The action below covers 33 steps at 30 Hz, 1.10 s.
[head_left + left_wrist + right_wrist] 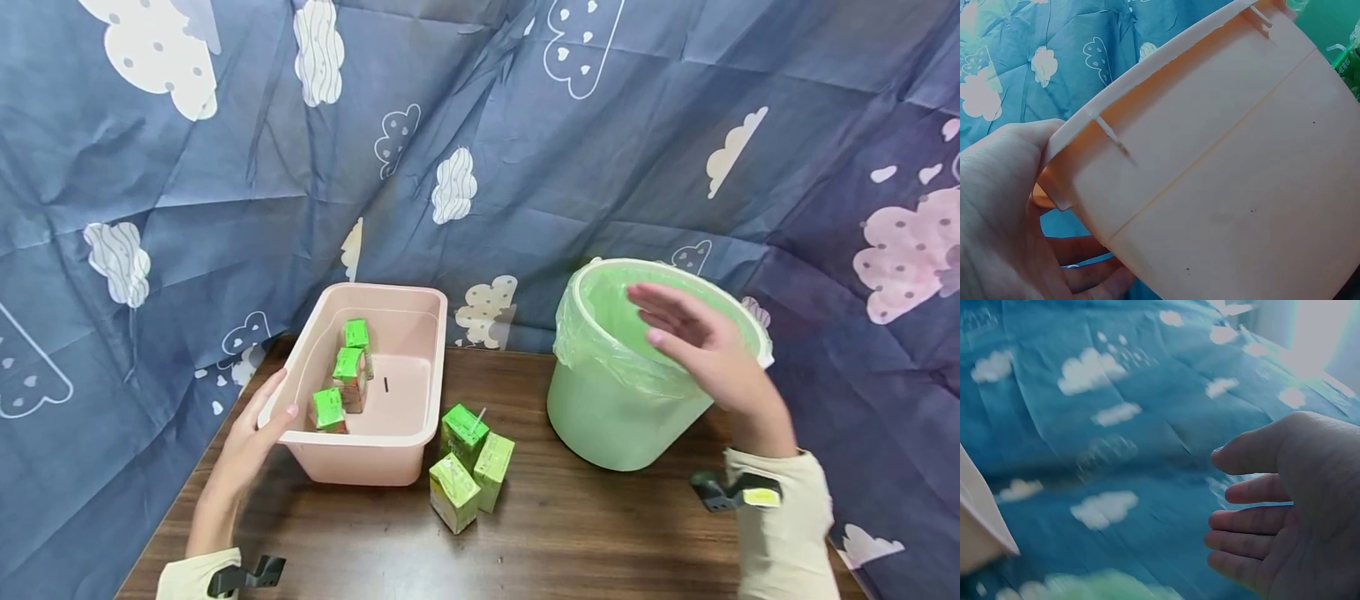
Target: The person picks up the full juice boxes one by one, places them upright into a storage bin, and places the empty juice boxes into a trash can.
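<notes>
My left hand grips the near-left corner of a pale pink plastic tub, thumb over the rim and fingers round its outside in the left wrist view. Inside the tub, along its left side, stand three small drink cartons with bright green tops, the middle carton among them. My right hand, fingers extended and nothing in it, hovers over the near right rim of a green bin. In the right wrist view its fingers are loosely straight and apart from the thumb.
Right of the tub, three drink cartons stand close together on the brown wooden table: a green carton with a straw, a paler carton and a yellow-green carton. A clear bag lines the bin. Blue cloud-patterned cloth hangs behind.
</notes>
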Each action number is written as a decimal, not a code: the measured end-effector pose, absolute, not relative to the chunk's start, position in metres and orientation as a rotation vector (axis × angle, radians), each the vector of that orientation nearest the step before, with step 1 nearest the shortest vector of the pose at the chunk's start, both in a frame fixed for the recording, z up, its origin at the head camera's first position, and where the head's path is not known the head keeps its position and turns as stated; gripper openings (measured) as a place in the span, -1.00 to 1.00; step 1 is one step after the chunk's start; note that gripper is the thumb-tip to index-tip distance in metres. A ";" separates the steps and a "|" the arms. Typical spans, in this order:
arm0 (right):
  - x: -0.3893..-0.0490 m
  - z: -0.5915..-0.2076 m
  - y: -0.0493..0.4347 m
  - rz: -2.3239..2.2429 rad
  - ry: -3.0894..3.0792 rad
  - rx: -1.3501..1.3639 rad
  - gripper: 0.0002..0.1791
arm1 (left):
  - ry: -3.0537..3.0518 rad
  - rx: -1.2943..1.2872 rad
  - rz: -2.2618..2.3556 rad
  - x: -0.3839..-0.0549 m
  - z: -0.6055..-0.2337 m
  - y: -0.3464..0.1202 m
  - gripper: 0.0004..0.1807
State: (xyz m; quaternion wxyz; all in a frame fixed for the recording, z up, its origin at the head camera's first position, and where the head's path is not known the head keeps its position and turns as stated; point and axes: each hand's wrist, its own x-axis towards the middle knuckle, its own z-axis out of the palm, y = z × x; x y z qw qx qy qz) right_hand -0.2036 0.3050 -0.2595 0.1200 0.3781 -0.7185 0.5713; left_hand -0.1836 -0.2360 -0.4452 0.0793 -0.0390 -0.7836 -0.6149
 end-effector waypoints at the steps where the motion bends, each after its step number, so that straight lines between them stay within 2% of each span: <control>1: -0.201 -0.259 0.316 1.665 -2.101 1.054 -0.43 | -2.347 -0.116 -1.841 -0.184 -0.445 -0.236 -0.30; 6: -0.181 -0.265 0.367 1.657 -2.044 0.819 -0.47 | -2.343 -0.137 -1.860 -0.185 -0.444 -0.233 -0.30; 12: -0.165 -0.280 0.399 1.427 -2.126 0.492 -0.47 | -2.355 -0.115 -1.865 -0.184 -0.443 -0.233 -0.29; 19: -0.179 -0.304 0.414 1.089 -2.330 0.208 -0.46 | -2.356 -0.114 -1.847 -0.182 -0.444 -0.235 -0.29; 24: -0.189 -0.315 0.426 1.009 -2.408 0.062 -0.40 | -2.320 -0.124 -1.890 -0.182 -0.445 -0.231 -0.31; 28: -0.194 -0.326 0.433 1.202 -2.361 0.052 -0.44 | -2.309 -0.128 -1.904 -0.182 -0.447 -0.230 -0.31; 33: -0.203 -0.339 0.431 1.818 -1.987 0.209 -0.55 | -2.336 -0.146 -1.831 -0.182 -0.446 -0.234 -0.31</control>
